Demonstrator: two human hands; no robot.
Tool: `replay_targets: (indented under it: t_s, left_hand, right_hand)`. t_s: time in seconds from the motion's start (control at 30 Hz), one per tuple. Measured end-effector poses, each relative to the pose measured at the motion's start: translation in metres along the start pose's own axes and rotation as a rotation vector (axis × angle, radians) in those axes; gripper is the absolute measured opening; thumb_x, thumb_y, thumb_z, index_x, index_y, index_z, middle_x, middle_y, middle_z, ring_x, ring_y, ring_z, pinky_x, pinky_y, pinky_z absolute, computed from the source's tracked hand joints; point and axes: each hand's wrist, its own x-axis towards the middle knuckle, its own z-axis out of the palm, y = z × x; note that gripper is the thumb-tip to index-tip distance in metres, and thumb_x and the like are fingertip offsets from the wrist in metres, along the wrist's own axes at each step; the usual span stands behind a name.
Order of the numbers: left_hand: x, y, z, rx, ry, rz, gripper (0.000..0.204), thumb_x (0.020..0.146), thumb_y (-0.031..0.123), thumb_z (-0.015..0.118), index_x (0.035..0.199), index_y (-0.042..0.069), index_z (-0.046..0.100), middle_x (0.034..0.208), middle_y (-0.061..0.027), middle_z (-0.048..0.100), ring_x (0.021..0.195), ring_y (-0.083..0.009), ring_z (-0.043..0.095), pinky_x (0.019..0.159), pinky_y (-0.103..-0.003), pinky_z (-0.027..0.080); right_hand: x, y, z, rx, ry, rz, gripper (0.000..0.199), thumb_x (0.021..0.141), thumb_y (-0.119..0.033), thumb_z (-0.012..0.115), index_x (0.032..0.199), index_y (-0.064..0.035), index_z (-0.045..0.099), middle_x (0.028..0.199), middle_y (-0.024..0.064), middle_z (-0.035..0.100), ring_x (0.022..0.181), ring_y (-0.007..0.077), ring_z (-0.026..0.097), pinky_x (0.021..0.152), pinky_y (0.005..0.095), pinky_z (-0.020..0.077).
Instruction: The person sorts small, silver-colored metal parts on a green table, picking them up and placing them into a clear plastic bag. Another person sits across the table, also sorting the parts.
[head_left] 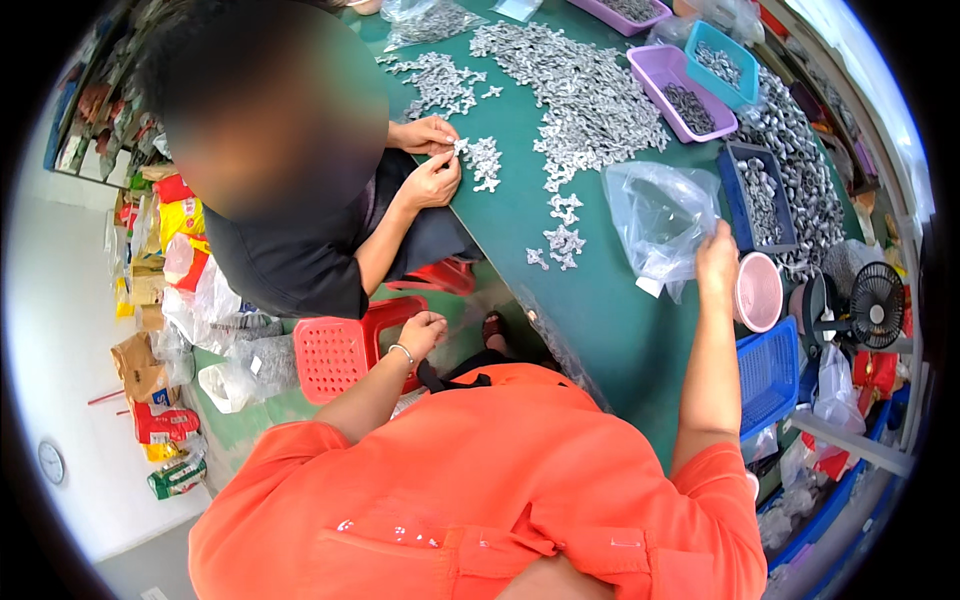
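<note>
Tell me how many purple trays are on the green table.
2: one purple tray beside the blue tray, another at the table's far edge, cut off. More may be hidden.

Bright, even daylight fills the room, strongest at the upper right, where the window strip washes out to white. Shadows on the green desk are soft and short. The clear plastic bag catches pale glare. Straight edges bow toward the black circular rim. A co-worker's face is blurred out; small metal parts stay fairly sharp.
</note>
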Motion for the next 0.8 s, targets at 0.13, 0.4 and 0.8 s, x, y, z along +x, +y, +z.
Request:
replay_targets:
  t_s: [0.13, 0.4, 0.8]
  left_hand:
    - [-0.01, -0.006, 0.007, 0.003, 0.033, -0.072, 0.02, 0.084, 0.019, 0.057, 0.096, 0.004, 0.06, 0.083, -0.0027, 0.063, 0.07, -0.0111, 0.058, 0.054, -0.025, 0.042]
    - [-0.02, -0.035, 0.003, -0.122, 0.093, -0.126, 0.02, 0.083, 0.016, 0.056, 0.097, 0.001, 0.059, 0.083, -0.0057, 0.062, 0.067, -0.0125, 0.058, 0.057, -0.025, 0.043]
    - [0.009, 0.032, 0.012, 0.037, 0.038, 0.215, 0.021, 0.084, 0.008, 0.056, 0.104, 0.003, 0.055, 0.076, -0.0034, 0.059, 0.06, -0.009, 0.052, 0.052, -0.023, 0.043]
  right_hand:
    - [0.003, -0.018, -0.001, -0.077, -0.137, 0.056, 0.04, 0.085, -0.019, 0.05, 0.123, -0.009, 0.044, 0.11, 0.023, 0.056, 0.099, 0.0405, 0.057, 0.083, 0.0498, 0.0459]
    - [-0.038, -0.047, -0.032, -0.058, 0.166, -0.237, 0.059, 0.075, -0.028, 0.069, 0.125, -0.0065, 0.045, 0.122, 0.0197, 0.044, 0.112, 0.0379, 0.043, 0.091, 0.0453, 0.0384]
    - [-0.178, -0.038, 0.083, 0.423, -0.222, -0.509, 0.03, 0.076, -0.005, 0.06, 0.105, -0.0027, 0.056, 0.111, 0.0161, 0.051, 0.105, 0.0354, 0.048, 0.09, 0.0413, 0.0403]
